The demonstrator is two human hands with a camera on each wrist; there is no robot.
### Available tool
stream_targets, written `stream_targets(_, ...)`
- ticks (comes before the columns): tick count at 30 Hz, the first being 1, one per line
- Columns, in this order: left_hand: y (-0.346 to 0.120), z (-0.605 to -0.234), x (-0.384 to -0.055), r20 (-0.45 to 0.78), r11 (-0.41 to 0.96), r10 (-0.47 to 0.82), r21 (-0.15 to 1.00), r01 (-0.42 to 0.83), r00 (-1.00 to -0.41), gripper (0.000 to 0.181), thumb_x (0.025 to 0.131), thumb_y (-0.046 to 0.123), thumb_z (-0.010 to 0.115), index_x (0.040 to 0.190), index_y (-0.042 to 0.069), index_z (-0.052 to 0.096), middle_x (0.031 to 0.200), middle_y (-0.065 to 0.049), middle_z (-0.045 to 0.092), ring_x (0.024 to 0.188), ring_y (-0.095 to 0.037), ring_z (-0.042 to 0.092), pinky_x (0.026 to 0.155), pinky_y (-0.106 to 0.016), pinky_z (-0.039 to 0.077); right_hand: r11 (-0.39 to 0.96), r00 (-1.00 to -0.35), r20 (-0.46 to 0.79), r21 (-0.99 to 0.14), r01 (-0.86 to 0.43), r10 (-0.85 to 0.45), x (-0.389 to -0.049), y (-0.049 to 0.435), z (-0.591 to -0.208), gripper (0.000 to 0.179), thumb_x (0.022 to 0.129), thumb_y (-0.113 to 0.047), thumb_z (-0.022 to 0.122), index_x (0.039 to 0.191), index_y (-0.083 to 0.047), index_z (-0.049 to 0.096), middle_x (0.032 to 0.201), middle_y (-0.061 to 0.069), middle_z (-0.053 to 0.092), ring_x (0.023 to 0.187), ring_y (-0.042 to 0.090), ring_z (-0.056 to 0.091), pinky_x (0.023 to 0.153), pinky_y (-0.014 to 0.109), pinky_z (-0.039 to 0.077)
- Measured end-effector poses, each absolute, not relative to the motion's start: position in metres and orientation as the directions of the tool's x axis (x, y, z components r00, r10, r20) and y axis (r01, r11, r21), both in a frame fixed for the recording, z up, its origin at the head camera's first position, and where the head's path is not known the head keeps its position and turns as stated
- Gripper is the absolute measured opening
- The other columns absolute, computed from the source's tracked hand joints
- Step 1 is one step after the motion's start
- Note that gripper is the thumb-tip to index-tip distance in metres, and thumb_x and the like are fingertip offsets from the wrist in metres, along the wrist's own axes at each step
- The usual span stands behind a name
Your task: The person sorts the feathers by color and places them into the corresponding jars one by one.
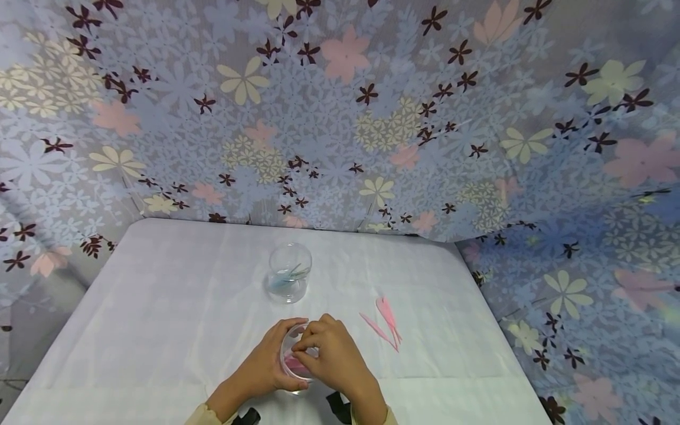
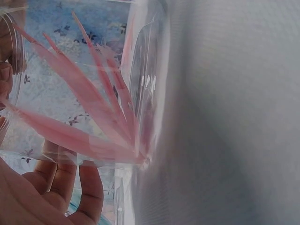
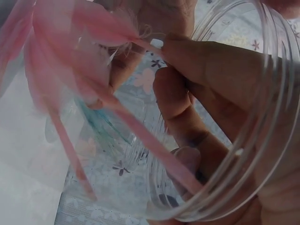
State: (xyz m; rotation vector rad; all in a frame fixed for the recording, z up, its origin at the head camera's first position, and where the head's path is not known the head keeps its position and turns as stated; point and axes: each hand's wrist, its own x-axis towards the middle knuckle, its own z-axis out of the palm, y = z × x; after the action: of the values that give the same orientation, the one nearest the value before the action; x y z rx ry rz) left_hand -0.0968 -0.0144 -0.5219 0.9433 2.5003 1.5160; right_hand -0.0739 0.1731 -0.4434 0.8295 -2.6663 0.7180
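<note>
A clear plastic jar (image 2: 149, 89) stands near the front of the table with several pink feathers (image 2: 77, 89) in it. My left hand (image 1: 262, 363) grips the jar's side, thumb at the front and fingers wrapped round the far side. Over the jar's mouth, my right hand (image 1: 333, 351) reaches in with its fingertips. Thumb and index finger pinch the thin quill of a pink feather (image 3: 110, 26), as the right wrist view shows. Other quills lean up toward the rim beside these fingers.
Behind the hands stands a second clear jar (image 1: 289, 251) holding blue-green feathers (image 1: 284, 278). Loose pink feathers (image 1: 389, 316) lie on the white tabletop (image 1: 451, 307) to the right. A flowered curtain (image 1: 340, 118) hangs along the table's back and right side.
</note>
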Motion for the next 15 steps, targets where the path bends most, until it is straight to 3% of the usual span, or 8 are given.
stream_targets(4, -0.015, -0.523, -0.097, 0.266, 0.327, 0.523, 0.815, 0.479, -0.81, 0.105, 0.064, 0.049, 0.092, 0.148, 0.041, 0.032, 0.146, 0.017, 0.042, 0.128, -0.011, 0.046, 0.1, -0.041, 0.047, 0.717, -0.8, 0.379, -0.368, -0.592, -0.465, -0.074, 0.172, -0.443, 0.006, 0.079, -0.026, 0.085, 0.084, -0.024, 0.084, 0.082, -0.017, 0.064, 0.079, 0.002, 0.048, 0.072, 0.019, 0.039)
stream_targets(9, -0.014, -0.523, -0.098, 0.266, 0.325, 0.523, 0.816, 0.478, -0.809, 0.106, 0.062, 0.049, 0.093, 0.148, 0.04, 0.033, 0.144, 0.011, 0.045, 0.128, -0.014, 0.047, 0.1, -0.043, 0.048, 0.655, -0.797, 0.449, -0.466, -0.595, -0.404, -0.072, 0.183, -0.442, 0.017, 0.083, -0.036, 0.082, 0.096, -0.024, 0.082, 0.108, -0.009, 0.064, 0.099, 0.01, 0.048, 0.084, 0.029, 0.042)
stream_targets(12, -0.014, -0.522, -0.098, 0.241, 0.336, 0.515, 0.826, 0.453, -0.823, 0.106, 0.059, 0.051, 0.093, 0.147, 0.043, 0.034, 0.14, 0.01, 0.049, 0.127, -0.013, 0.048, 0.1, -0.045, 0.047, 0.647, -0.813, 0.513, -0.528, -0.551, -0.274, -0.073, 0.2, -0.447, 0.016, 0.087, -0.034, 0.079, 0.101, -0.025, 0.079, 0.116, -0.006, 0.062, 0.106, 0.015, 0.046, 0.087, 0.035, 0.041)
stream_targets(15, -0.013, -0.522, -0.097, 0.224, 0.334, 0.502, 0.841, 0.426, -0.836, 0.108, 0.056, 0.05, 0.094, 0.146, 0.044, 0.036, 0.136, 0.01, 0.052, 0.126, -0.013, 0.049, 0.101, -0.048, 0.046, 0.722, -0.843, 0.532, -0.553, -0.415, -0.077, -0.076, 0.226, -0.452, 0.011, 0.088, -0.027, 0.079, 0.098, -0.023, 0.078, 0.111, -0.005, 0.064, 0.105, 0.018, 0.05, 0.086, 0.039, 0.042)
